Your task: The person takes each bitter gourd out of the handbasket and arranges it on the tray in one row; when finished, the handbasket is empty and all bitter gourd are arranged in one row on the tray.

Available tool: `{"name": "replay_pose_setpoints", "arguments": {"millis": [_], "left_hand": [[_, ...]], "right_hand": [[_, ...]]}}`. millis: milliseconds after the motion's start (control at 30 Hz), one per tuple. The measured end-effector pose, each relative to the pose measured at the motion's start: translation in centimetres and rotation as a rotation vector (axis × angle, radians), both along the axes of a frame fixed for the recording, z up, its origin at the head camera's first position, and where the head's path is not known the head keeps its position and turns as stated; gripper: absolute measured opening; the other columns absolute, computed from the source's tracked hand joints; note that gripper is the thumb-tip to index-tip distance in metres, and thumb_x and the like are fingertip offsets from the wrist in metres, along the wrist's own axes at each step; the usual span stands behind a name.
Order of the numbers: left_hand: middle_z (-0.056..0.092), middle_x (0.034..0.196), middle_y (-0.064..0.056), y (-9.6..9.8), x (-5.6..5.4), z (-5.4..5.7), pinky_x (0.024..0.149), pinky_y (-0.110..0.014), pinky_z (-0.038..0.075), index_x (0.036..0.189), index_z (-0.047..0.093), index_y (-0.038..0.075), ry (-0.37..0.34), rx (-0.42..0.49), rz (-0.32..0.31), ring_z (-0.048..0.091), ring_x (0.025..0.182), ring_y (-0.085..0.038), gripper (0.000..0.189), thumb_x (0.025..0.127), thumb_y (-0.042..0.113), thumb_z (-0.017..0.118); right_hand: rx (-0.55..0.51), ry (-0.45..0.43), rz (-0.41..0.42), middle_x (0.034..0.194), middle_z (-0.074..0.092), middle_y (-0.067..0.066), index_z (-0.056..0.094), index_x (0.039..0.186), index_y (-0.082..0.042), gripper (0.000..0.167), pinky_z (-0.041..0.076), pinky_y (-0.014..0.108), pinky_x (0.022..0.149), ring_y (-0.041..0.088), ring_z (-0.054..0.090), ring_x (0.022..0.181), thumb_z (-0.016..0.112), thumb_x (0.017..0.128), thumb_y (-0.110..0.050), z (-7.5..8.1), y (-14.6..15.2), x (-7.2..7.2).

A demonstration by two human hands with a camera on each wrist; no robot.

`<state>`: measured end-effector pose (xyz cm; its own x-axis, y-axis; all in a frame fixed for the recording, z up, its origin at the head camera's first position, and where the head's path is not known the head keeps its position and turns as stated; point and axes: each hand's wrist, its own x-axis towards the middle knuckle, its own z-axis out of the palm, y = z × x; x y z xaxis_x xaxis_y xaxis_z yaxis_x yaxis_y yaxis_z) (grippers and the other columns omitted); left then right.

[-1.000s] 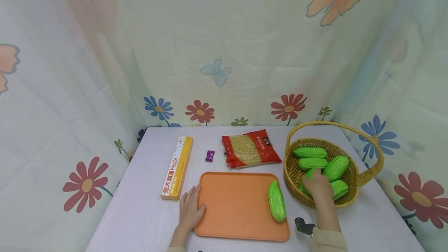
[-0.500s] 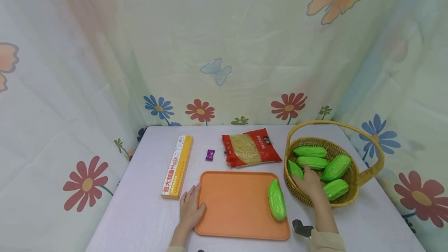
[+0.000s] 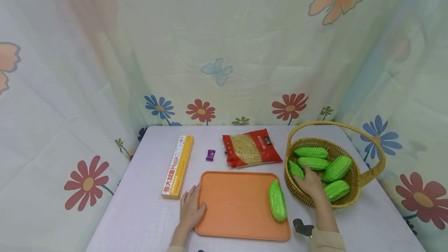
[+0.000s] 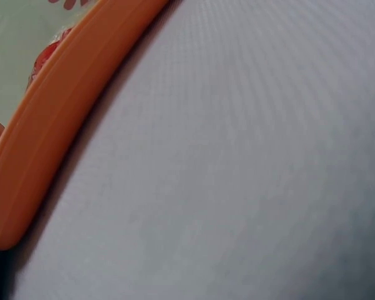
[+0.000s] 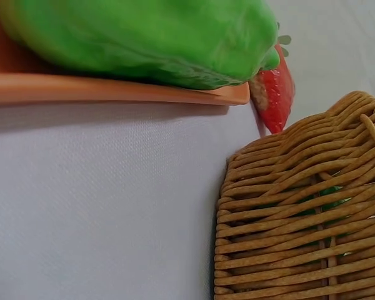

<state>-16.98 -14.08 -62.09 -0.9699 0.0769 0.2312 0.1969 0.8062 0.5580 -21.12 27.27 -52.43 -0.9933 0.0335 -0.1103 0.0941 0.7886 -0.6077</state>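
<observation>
- Head view: the right hand (image 3: 310,186) reaches down into a woven basket (image 3: 296,196), its thumb and fingers pinching a gripped gourd (image 3: 295,169), green and ridged, against the basket's left inner side; the lower end of that gourd is hidden by the hand.
- Four other gourds (image 3: 336,168) lie in the same basket, two toward the back and two to the right of the hand. The basket's handle (image 3: 373,171) arches over the back and right side.
- The left hand (image 3: 190,209) rests at the left edge of an orange tray (image 3: 238,205), its fingers straight and a little spread, the thumb apart from them.
- A lone gourd (image 3: 277,201) lies lengthwise near the right edge of the tray.
- Behind the tray on the white surface (image 3: 133,213) are a yellow and white pasta box (image 3: 177,167), a small purple packet (image 3: 210,155) and a red bag of pasta (image 3: 252,148). A flowered curtain (image 3: 245,30) hangs behind.
- Left wrist view: the tray's outer side runs slantwise at upper left beside the bare surface; the state of the fingers cannot be told here.
- Right wrist view: the lone gourd sits above the tray's rim, and the basket's wall stands just beside; the right fingers are out of sight.
</observation>
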Motion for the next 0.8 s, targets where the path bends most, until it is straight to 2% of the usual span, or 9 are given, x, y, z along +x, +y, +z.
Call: {"name": "replay_pose_setpoints", "arguments": {"millis": [400, 800], "left_hand": [[0.043, 0.138, -0.008, -0.01, -0.09, -0.19, 0.106, -0.047, 0.011, 0.14, 0.036, 0.008, -0.009, 0.01, 0.005, 0.032, 0.13, -0.027, 0.066, 0.079, 0.02, 0.058], [0.043, 0.138, -0.009, 0.03, 0.06, 0.07, 0.107, -0.047, 0.011, 0.14, 0.036, 0.008, -0.018, 0.011, 0.006, 0.032, 0.13, -0.027, 0.066, 0.079, 0.019, 0.058]], "right_hand": [[-0.037, -0.054, 0.0, 0.131, 0.027, 0.042, 0.021, 0.136, 0.015, 0.069, 0.034, 0.064, 0.088, 0.059, 0.03, 0.114, 0.051, 0.09, -0.027, -0.45, 0.46, -0.36], [-0.034, -0.038, -0.022, 0.129, 0.031, 0.042, 0.024, 0.135, 0.014, 0.068, 0.037, 0.063, 0.086, 0.058, 0.034, 0.112, 0.05, 0.091, -0.03, -0.71, 0.73, -0.43]]}}
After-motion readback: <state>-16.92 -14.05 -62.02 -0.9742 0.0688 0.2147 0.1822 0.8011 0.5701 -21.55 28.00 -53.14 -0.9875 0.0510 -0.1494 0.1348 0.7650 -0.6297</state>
